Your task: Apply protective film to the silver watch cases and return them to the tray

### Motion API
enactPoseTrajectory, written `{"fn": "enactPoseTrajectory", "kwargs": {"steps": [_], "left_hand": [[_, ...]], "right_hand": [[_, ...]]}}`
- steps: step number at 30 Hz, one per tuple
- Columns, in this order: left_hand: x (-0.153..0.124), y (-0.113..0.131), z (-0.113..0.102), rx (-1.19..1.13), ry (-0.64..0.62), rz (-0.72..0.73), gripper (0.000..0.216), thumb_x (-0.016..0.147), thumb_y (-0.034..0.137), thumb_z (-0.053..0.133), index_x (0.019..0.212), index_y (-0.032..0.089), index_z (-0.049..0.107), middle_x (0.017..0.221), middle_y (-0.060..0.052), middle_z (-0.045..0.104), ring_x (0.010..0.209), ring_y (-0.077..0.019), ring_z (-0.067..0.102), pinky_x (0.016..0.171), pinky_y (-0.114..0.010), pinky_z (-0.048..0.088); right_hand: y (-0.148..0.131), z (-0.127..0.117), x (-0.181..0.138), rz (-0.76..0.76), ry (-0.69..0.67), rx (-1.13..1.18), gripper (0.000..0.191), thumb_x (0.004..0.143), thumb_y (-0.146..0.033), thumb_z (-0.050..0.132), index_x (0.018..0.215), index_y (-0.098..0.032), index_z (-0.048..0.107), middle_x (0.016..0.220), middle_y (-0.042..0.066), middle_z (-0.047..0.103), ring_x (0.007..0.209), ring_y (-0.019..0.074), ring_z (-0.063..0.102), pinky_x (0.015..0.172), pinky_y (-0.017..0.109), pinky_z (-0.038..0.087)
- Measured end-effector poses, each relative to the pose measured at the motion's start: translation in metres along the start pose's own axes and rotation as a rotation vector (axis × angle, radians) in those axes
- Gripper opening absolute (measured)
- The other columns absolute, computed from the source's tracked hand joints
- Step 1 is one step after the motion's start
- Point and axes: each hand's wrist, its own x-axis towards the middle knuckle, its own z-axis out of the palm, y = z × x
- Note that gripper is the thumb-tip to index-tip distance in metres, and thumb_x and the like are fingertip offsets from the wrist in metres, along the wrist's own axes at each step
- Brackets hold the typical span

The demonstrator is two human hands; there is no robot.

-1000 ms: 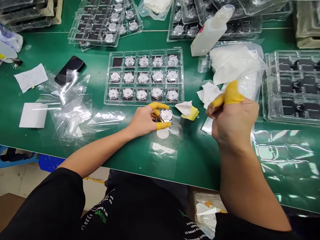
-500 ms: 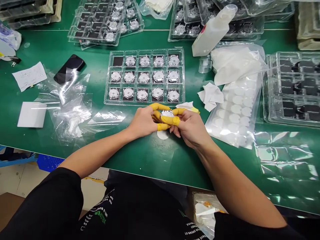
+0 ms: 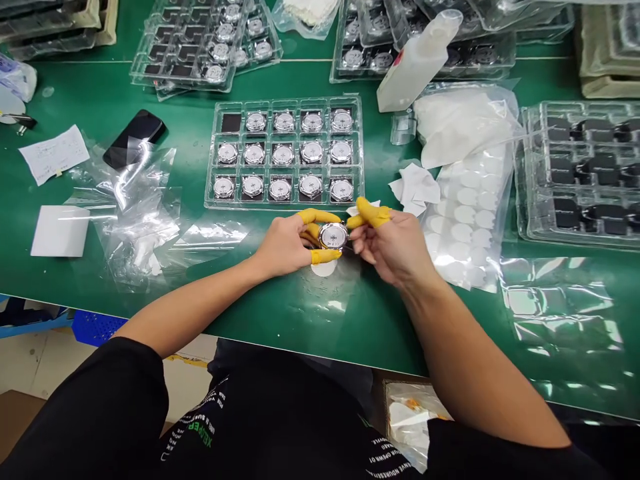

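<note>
A round silver watch case (image 3: 333, 235) lies between the fingers of my left hand (image 3: 290, 245), engraved face up. Yellow finger cots cover the gripping fingers and thumb of that hand. Just right of the case is my right hand (image 3: 387, 243), its thumb and forefinger, also in yellow cots, pressed together. Whatever those fingertips hold, if anything, is too small to make out. Under the case, a white round sticker (image 3: 324, 268) shows on the green table. Beyond my hands sits a clear plastic tray (image 3: 209, 200) with several similar watch cases; its back left pocket holds only a black pad.
To the right are crumpled white cloth (image 3: 415, 189), a sheet of round white stickers (image 3: 467, 213) and stacked trays (image 3: 530, 233). A plastic bottle (image 3: 415, 70) stands behind. On the left lie a phone (image 3: 134, 139), clear film (image 3: 145, 233) and a white square (image 3: 60, 230).
My right thumb has lifted off the watch case, and the right hand has moved a little to the right, uncovering the engraved face. My left hand keeps its grip.
</note>
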Motion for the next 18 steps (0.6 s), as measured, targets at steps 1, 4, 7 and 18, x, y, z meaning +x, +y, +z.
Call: {"fn": "enactPoseTrajectory", "kwargs": {"steps": [1, 4, 7, 18], "left_hand": [[0.000, 0.000, 0.000, 0.006, 0.023, -0.012, 0.056, 0.062, 0.023, 0.089, 0.115, 0.018, 0.072, 0.076, 0.003, 0.066, 0.066, -0.0076, 0.058, 0.067, -0.023, 0.055], [0.002, 0.001, -0.001, 0.025, 0.077, -0.022, 0.055, 0.062, 0.024, 0.089, 0.114, 0.018, 0.072, 0.069, 0.005, 0.059, 0.060, -0.0057, 0.050, 0.060, -0.021, 0.048], [0.002, 0.001, 0.000, 0.027, 0.076, -0.022, 0.054, 0.062, 0.023, 0.088, 0.114, 0.018, 0.072, 0.073, 0.004, 0.063, 0.062, -0.0065, 0.055, 0.063, -0.022, 0.050], [0.001, 0.002, 0.000, 0.047, 0.063, -0.014, 0.053, 0.065, 0.023, 0.087, 0.115, 0.019, 0.071, 0.075, 0.003, 0.065, 0.066, -0.0088, 0.060, 0.067, -0.026, 0.054]], "right_hand": [[-0.003, -0.008, 0.002, -0.039, 0.023, -0.064, 0.053, 0.072, -0.071, 0.075, 0.061, -0.022, 0.058, 0.054, 0.001, 0.055, 0.040, 0.0094, 0.041, 0.035, 0.025, 0.025], [-0.006, -0.033, 0.006, -0.236, 0.157, -0.433, 0.034, 0.077, -0.054, 0.076, 0.074, -0.021, 0.067, 0.070, 0.003, 0.062, 0.056, 0.0141, 0.051, 0.054, 0.032, 0.043], [0.004, -0.051, 0.011, -0.379, 0.182, -0.849, 0.030, 0.066, -0.032, 0.081, 0.092, -0.021, 0.071, 0.095, 0.008, 0.066, 0.074, 0.0212, 0.057, 0.074, 0.041, 0.049], [-0.021, -0.083, 0.014, -0.114, 0.203, -1.095, 0.034, 0.063, -0.012, 0.074, 0.059, -0.027, 0.045, 0.057, 0.002, 0.052, 0.054, 0.0182, 0.039, 0.063, 0.039, 0.032]]}}
